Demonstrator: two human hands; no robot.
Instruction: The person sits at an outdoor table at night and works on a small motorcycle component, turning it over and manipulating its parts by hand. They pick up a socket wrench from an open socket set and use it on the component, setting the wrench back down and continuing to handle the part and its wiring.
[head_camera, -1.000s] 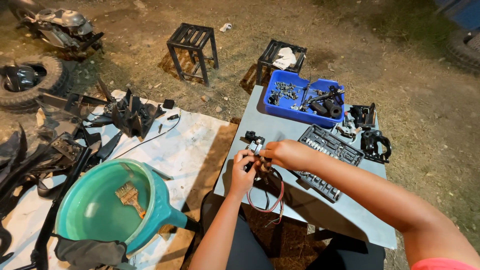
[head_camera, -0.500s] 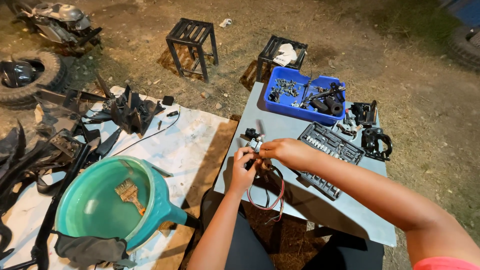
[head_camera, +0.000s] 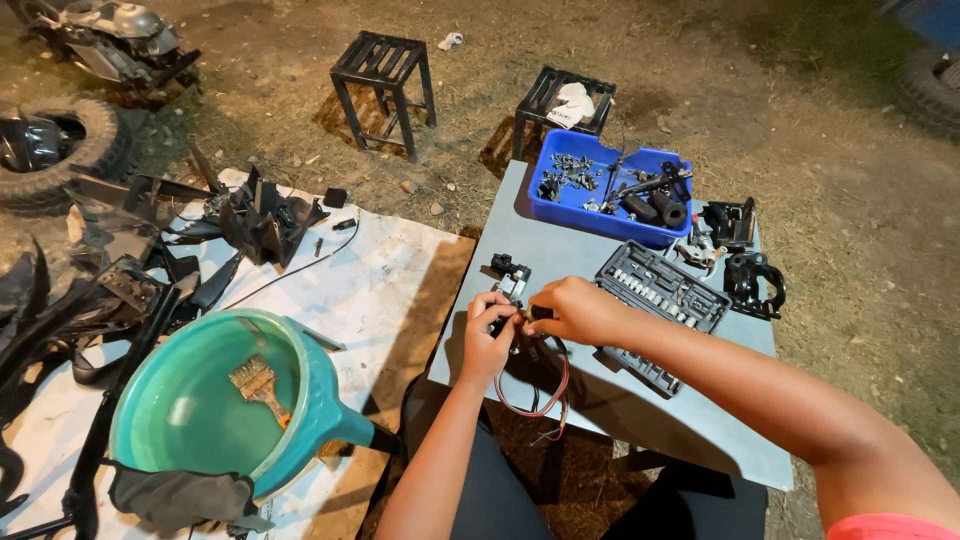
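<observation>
Compared with the view half a second earlier, the two hands have stayed at the near left edge of the grey table (head_camera: 640, 400), and the small black switch-like part with its wire loom has not left them; the only change is a slight shift of the fingers, which suggests that fine fitting work on the part is continuing rather than finished. The left hand (head_camera: 487, 330) is closed around the part from the 9 o'clock side, and the right hand (head_camera: 572, 310) pinches it from the 3 o'clock side; the hands are close together, both clamped on the same small assembly (head_camera: 520, 318), most of which is hidden by the fingers. Its red and black wires (head_camera: 540, 400) hang off the table edge toward 6 o'clock in a loose loop, so the long axis of the assembly as a whole runs roughly from 12 to 6 o'clock, with the body uppermost and the wire ends lowest; the facing of the body itself cannot be told. A second small black part (head_camera: 508, 268) lies on the table just beyond the hands at 12 o'clock. An open socket set (head_camera: 655, 295) lies at 2 o'clock, with a blue tray (head_camera: 575, 205) of bolts and parts farther out. A teal basin (head_camera: 300, 400) holding a paintbrush (head_camera: 258, 385) sits on the ground sheet at 8 o'clock.
</observation>
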